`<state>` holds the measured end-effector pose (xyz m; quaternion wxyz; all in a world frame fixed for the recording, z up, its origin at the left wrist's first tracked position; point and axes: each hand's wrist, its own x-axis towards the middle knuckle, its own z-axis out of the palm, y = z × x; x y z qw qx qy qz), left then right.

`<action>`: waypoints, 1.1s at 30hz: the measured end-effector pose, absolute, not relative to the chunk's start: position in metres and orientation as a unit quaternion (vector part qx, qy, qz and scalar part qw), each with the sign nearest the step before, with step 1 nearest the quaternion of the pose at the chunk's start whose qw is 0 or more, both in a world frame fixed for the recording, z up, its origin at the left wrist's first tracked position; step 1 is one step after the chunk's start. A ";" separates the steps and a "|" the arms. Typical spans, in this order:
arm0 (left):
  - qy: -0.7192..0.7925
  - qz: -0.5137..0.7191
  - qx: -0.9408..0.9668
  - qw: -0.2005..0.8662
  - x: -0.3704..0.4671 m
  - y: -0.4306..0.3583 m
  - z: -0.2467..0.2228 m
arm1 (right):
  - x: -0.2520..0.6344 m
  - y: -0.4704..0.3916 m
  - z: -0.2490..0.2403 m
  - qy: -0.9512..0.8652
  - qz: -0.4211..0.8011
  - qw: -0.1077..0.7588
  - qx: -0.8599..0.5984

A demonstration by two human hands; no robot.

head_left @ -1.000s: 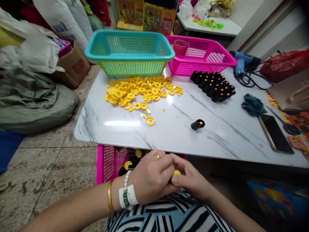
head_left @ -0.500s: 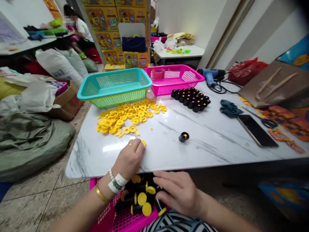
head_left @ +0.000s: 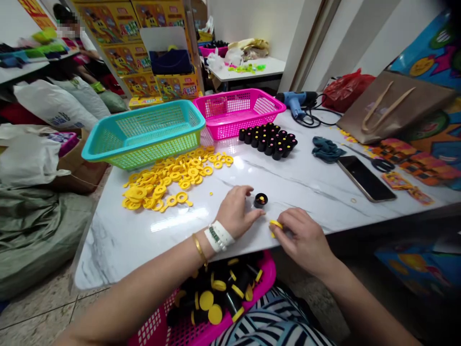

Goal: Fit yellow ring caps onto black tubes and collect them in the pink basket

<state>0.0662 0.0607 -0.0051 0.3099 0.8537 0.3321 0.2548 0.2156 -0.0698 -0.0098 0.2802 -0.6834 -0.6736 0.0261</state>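
Observation:
My left hand [head_left: 237,212] is open on the marble-patterned table, thumb and fingers spread around the left side of a small black cup [head_left: 260,200]. Inside the cup a yellow centre shows; I cannot tell whether the fingers touch it. Between the thumb and fingers of my right hand [head_left: 304,238] is a yellow ring [head_left: 275,225], held just in front of the cup and to its right. A pile of yellow rings [head_left: 167,179] with small tabs lies to the left. Farther back stand several black cylinders [head_left: 268,141] with pink or yellow tips.
A turquoise basket [head_left: 144,126] and a pink basket [head_left: 239,108] stand at the table's back. Below the front edge, another pink basket [head_left: 268,274] holds black tubes with yellow caps. To the right lie a phone [head_left: 366,178], scissors [head_left: 382,165] and a blue heat gun [head_left: 297,102].
My left hand has moved right from near the yellow pile to the black cup and opened. My right hand has risen from the lower basket to the table, now with a yellow ring.

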 end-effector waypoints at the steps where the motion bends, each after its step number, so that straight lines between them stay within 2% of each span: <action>1: 0.324 0.249 0.862 0.301 0.073 0.065 -0.007 | 0.219 -0.071 -0.010 -0.668 0.038 0.271 -0.692; 5: 0.278 0.196 0.898 0.279 0.082 0.073 -0.005 | 0.229 -0.071 -0.006 -0.657 0.082 0.227 -0.715; 9: 0.301 0.170 0.898 0.271 0.044 0.068 0.003 | 0.236 -0.068 0.009 -0.700 0.129 0.168 -0.682; 12: 0.332 0.195 0.884 0.266 0.004 0.056 0.004 | 0.234 -0.061 0.020 -0.655 0.208 0.245 -0.684; 15: 0.358 0.243 0.860 0.272 -0.020 0.040 -0.001 | 0.222 -0.045 0.022 -0.587 0.361 0.353 -0.633; 17: 0.365 0.263 0.851 0.272 -0.025 0.032 -0.005 | 0.213 -0.034 0.019 -0.571 0.442 0.377 -0.581; 24: 0.365 0.263 0.851 0.271 -0.021 0.027 -0.014 | 0.196 -0.020 0.021 -0.620 0.377 0.354 -0.590; 30: 0.378 0.252 0.857 0.245 -0.021 0.026 -0.016 | 0.172 -0.014 0.020 -0.654 0.435 0.321 -0.529; 33: 0.376 0.247 0.860 0.243 -0.022 0.026 -0.016 | 0.165 -0.007 0.016 -0.600 0.467 0.323 -0.563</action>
